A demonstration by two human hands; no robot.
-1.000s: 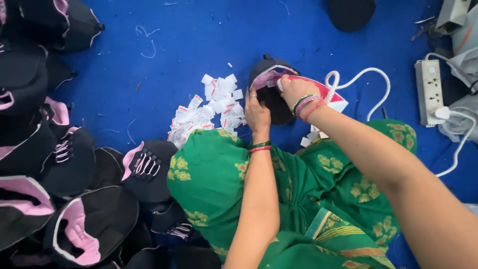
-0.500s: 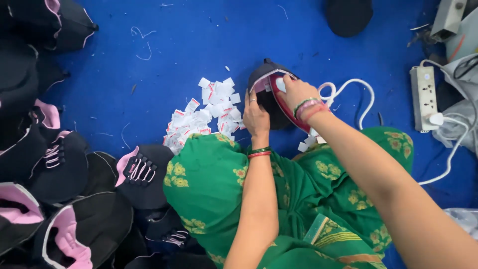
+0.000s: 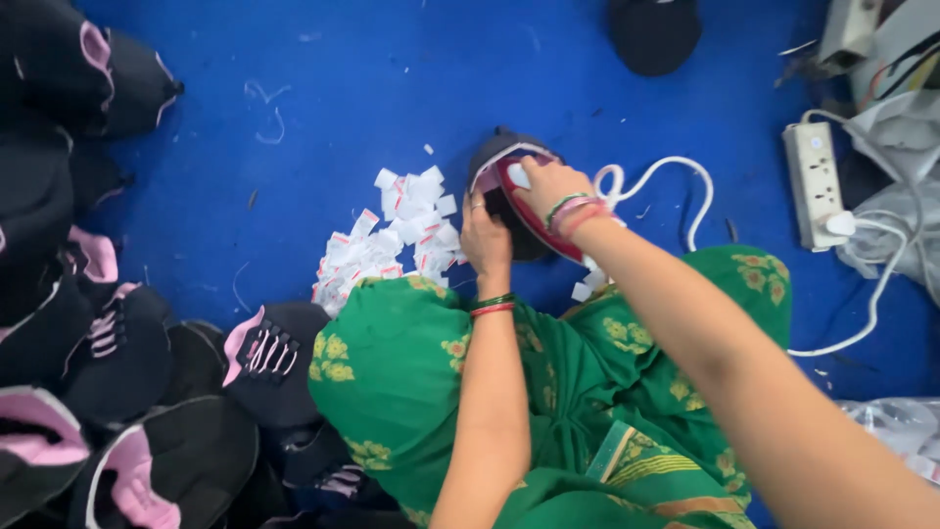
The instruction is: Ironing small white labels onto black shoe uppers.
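Right hand [image 3: 548, 186] is closed around the handle of a red iron [image 3: 524, 201], which is pressed onto a black cap [image 3: 494, 162] on the blue floor [image 3: 392, 88]. Left hand [image 3: 485, 235] is laid with curled fingers on the cap's near side. Just left of the cap, white labels [image 3: 397, 240] are heaped; right of it, a power strip [image 3: 813, 181] is seen.

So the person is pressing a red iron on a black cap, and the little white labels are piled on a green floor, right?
Not quite. The floor is blue, not green; the green is the person's clothing. The head view shows it. The rest holds: the right hand presses a red iron on a black cap, the left hand steadies it, and the white labels lie piled beside it.
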